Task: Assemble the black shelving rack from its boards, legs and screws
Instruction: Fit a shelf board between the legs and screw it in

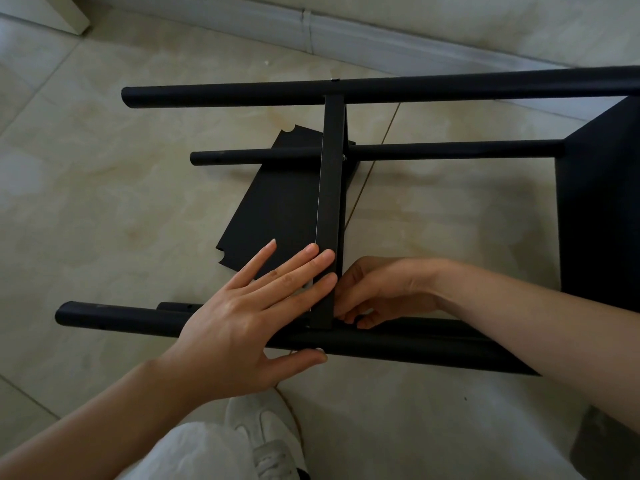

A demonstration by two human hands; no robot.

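Note:
The black rack lies on its side on the tiled floor. Its far leg, a lower back leg and the near leg run left to right. An upright middle board spans between the far and near legs, seen edge-on. A second board closes the right end. My left hand lies flat with straight fingers pressing the middle board's left face, thumb under the near leg. My right hand has curled fingers at the joint of board and near leg; what they pinch is hidden.
A loose black board with notched corners lies flat on the floor under the rack. A skirting board and wall run along the back. My white shoe and trouser leg are at the bottom.

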